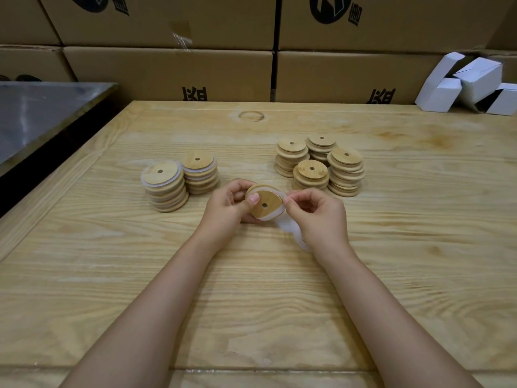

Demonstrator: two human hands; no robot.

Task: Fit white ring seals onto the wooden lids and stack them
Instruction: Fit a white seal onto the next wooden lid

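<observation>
My left hand grips a round wooden lid with a small centre hole, thumb on its face. My right hand pinches a white ring seal at the lid's right edge; the seal wraps part of the rim. More white seals lie on the table beneath my right hand, partly hidden. To the left stand two stacks of lids with white seals. To the right stand several stacks of bare wooden lids.
The work surface is a pale wooden table. Brown cardboard cartons form a wall behind it. White folded boxes sit at the back right. A metal surface lies at the left.
</observation>
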